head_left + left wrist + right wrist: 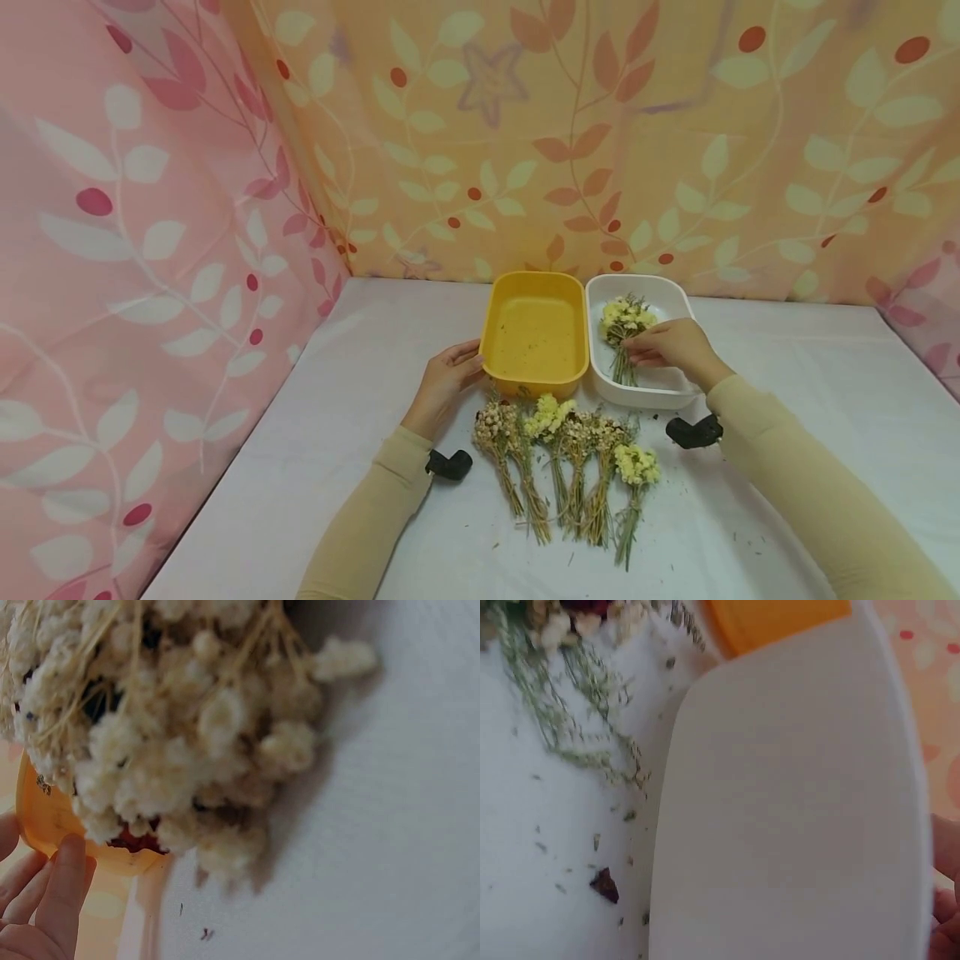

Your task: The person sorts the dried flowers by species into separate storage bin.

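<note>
My right hand [670, 343] pinches the stems of a dried bouquet with pale yellow flowers [626, 319], inside the white plastic container [643, 397]. In the right wrist view the container's white wall [787, 787] hides most of that hand; only bits of the fingers [945, 851] show at the right edge. With extended fingers, my left hand [448, 379] touches the left side of the yellow plastic container [534, 337]. The left wrist view shows those fingers [61, 889] against its orange-looking wall, partly behind a blurred, close cluster of cream dried flowers [172, 742].
Several dried bouquets lie in a row before the containers, including cream ones [498, 433] and a yellow one [636, 471]. Crumbs and leaf bits dot the white tablecloth [742, 517]. Patterned fabric [480, 167] hangs behind. Black devices [450, 465] sit at both wrists.
</note>
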The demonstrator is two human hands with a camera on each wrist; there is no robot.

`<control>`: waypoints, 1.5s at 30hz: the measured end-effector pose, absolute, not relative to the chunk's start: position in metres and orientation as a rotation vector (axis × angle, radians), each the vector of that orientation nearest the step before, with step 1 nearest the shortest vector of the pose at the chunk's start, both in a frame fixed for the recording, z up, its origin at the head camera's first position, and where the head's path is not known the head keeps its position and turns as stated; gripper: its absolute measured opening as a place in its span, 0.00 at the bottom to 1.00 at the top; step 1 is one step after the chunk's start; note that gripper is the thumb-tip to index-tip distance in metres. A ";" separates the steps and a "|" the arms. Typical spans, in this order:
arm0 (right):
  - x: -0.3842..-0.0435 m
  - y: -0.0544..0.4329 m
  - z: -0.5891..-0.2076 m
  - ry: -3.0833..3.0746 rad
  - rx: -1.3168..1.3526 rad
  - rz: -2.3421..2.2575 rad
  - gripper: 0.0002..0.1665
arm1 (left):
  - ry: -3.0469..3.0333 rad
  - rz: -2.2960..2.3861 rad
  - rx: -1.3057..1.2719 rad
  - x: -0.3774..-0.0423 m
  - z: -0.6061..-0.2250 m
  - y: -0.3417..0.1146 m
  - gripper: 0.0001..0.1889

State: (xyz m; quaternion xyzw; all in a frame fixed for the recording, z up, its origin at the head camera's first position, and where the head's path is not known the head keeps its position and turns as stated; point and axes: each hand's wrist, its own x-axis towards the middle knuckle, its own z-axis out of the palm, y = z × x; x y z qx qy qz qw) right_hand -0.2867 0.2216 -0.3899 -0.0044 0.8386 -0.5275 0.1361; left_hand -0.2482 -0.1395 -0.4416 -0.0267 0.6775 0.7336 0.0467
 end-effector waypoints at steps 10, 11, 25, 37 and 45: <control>-0.244 0.223 -0.368 2.372 -0.048 -1.683 0.33 | 2.062 2.241 -0.065 -0.250 -0.443 -0.140 0.23; -0.240 0.222 -0.367 2.370 -0.045 -1.686 0.33 | 2.061 2.240 -0.069 -0.249 -0.443 -0.140 0.23; -0.186 0.222 -0.367 2.366 -0.050 -1.662 0.28 | 2.052 2.233 -0.045 -0.248 -0.442 -0.141 0.23; -0.155 0.224 -0.384 2.220 -0.014 -1.686 0.25 | 2.061 2.232 -0.060 -0.249 -0.443 -0.141 0.23; -0.135 0.223 -0.393 2.168 0.071 -1.676 0.28 | 2.052 2.232 -0.068 -0.248 -0.442 -0.141 0.23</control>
